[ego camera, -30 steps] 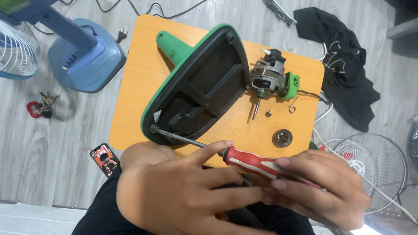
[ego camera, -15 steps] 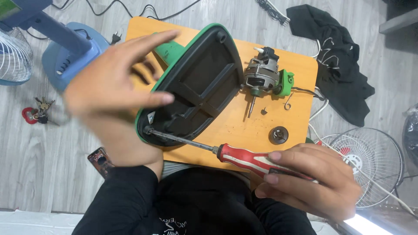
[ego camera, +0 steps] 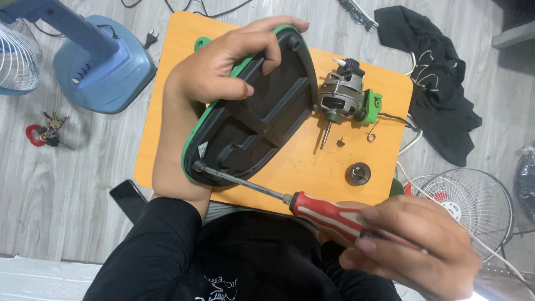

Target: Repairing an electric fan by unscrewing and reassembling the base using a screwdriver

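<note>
**Fan base under the screwdriver, motor already out**

Left hand [ego camera: 223,83] clamped over the far edge of the green fan base [ego camera: 251,117], fingers [ego camera: 273,33] curled over the rim and thumb pressed into the black ribbed underside, steadying it. Base lying upside down on the orange bench [ego camera: 356,72], slanting from near left to far right, near end overhanging the bench edge towards the lap.

Right hand [ego camera: 407,245] wrapped around the red-handled screwdriver [ego camera: 329,212], fingers closed tight on the grip at near right. Shaft running left across the bench edge, tip seated in a hole at the near-left corner of the base; presumably on a screw, though the head itself hidden by the tip.

Judged well underway: fan motor [ego camera: 343,95] with its green mount lying free on the bench just right of the base, shaft pointing near. Round dark nut [ego camera: 357,174], small wire hook [ego camera: 371,132] and a tiny loose piece [ego camera: 340,142] scattered nearby. Corner fastener in hand; other fixings of the base not readable from here.

Around the bench, on the floor: blue fan stand [ego camera: 103,61] at far left, bunch of keys [ego camera: 44,131], phone [ego camera: 129,198], black cloth [ego camera: 429,72], wire fan grille [ego camera: 468,206] at right.
</note>
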